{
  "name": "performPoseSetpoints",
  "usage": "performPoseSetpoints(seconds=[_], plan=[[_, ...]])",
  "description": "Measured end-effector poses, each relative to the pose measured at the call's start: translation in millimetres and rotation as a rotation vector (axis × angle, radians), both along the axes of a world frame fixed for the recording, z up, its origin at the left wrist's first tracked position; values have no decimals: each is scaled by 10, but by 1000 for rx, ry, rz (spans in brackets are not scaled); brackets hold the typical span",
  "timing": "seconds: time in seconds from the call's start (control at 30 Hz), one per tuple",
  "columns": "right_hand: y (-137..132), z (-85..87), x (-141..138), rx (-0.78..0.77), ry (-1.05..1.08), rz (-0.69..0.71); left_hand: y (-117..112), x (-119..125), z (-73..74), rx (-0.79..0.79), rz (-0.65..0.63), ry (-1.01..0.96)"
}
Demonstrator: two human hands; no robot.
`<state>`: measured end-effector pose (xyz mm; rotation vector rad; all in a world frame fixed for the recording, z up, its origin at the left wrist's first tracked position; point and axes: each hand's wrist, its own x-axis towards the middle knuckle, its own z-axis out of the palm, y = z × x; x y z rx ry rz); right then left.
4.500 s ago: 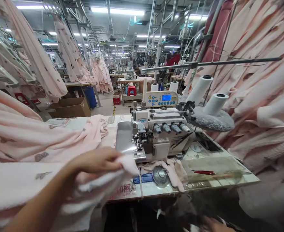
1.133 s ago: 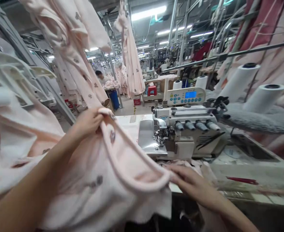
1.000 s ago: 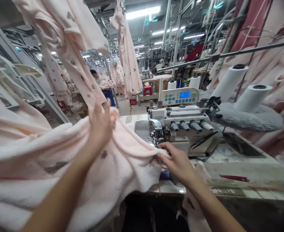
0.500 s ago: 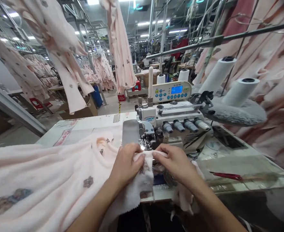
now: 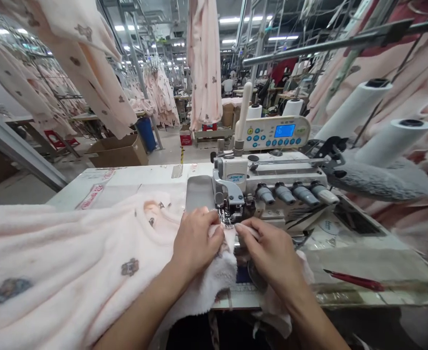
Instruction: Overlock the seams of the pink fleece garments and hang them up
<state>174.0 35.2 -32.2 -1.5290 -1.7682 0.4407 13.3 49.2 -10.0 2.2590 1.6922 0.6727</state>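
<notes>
A pale pink fleece garment [image 5: 90,262] with small bear prints lies across the table on the left. My left hand [image 5: 195,240] is closed on its edge just in front of the presser foot of the white overlock sewing machine [image 5: 272,187]. My right hand [image 5: 272,253] pinches the same edge from the right, fingertips at the needle area. Both hands press the fabric edge together against the machine's foot.
White thread cones [image 5: 352,109] stand at the right behind the machine, beside a grey fluffy piece [image 5: 377,177]. A red-handled tool [image 5: 355,280] lies on the table [image 5: 133,177] to the right. Pink garments [image 5: 204,63] hang overhead; a cardboard box [image 5: 117,151] sits on the floor.
The garment, held up in the air a second ago, now lies on the table. Both hands have come together at the machine's presser foot, holding the fabric edge.
</notes>
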Motion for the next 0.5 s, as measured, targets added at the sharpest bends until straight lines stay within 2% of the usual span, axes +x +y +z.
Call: performPoseSetpoints(seconds=[0.27, 0.5], plan=[[6, -84, -29, 91, -21, -30, -2, -6, -37, 37, 5, 30], [13, -18, 44, 41, -9, 96, -109, 26, 2, 19, 4, 13]])
